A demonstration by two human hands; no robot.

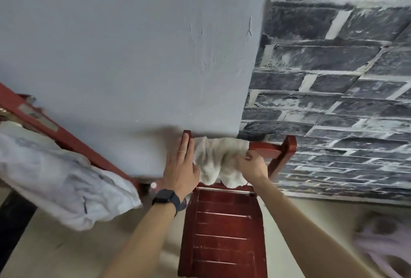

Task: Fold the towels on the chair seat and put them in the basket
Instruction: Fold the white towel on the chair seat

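A cream towel [212,162] hangs draped over the top rail of a red wooden chair [224,228] that stands against the wall. My right hand [252,166] grips the towel's right part just below the rail. My left hand [181,166], with a dark watch on the wrist, lies with straight fingers against the chair's left back post, beside the towel's left edge. The slatted seat below is bare. At the lower right a blurred pale shape [382,244] may be the basket; I cannot tell.
A pale bundle of bedding [62,186] hangs over a red bed frame [66,135] at the left. A grey plaster wall [133,55] is behind the chair, and a dark brick-pattern wall [333,77] is at the right. The floor is beige.
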